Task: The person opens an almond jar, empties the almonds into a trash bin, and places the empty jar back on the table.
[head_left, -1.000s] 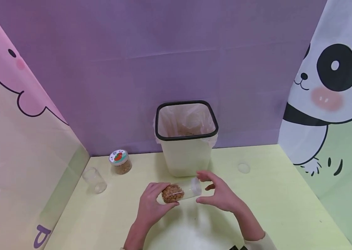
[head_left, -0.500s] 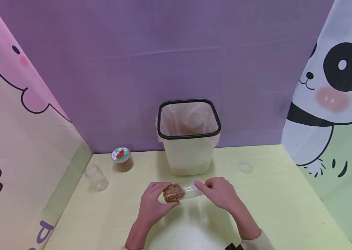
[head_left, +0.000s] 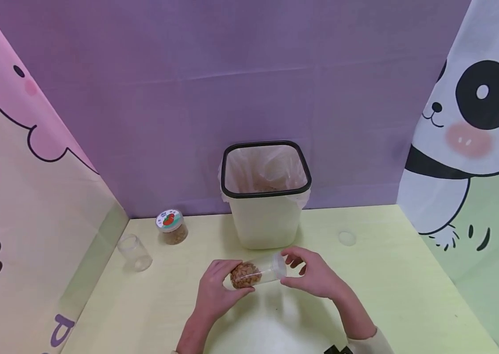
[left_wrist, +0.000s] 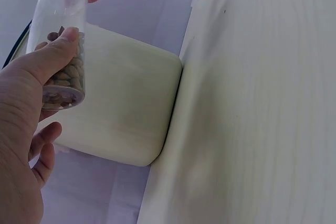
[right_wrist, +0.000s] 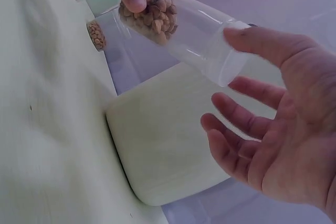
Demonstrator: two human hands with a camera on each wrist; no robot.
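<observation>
My left hand (head_left: 219,287) grips a clear plastic jar (head_left: 268,269) by its bottom end. Brown nuts (head_left: 246,274) are gathered there, and the jar lies tilted in the air with its lidded end to the right. Against the translucent lid (right_wrist: 230,56), my right hand (head_left: 313,273) has its thumb on one side and index finger on the other. The other right fingers hang loosely curled away from the jar. In the left wrist view, the left thumb (left_wrist: 65,38) presses on the jar wall over the nuts.
A cream bin (head_left: 267,223) with a black rim and a plastic liner stands behind the hands. To its left are a lidded jar (head_left: 172,227) with brown contents and a clear tilted container (head_left: 135,253). A clear round disc (head_left: 346,238) lies on the table at right.
The right hand turned over the lid, its thumb swinging up across it, then turned back with the fingers spread around the rim. The left hand kept its grip on the jar.
</observation>
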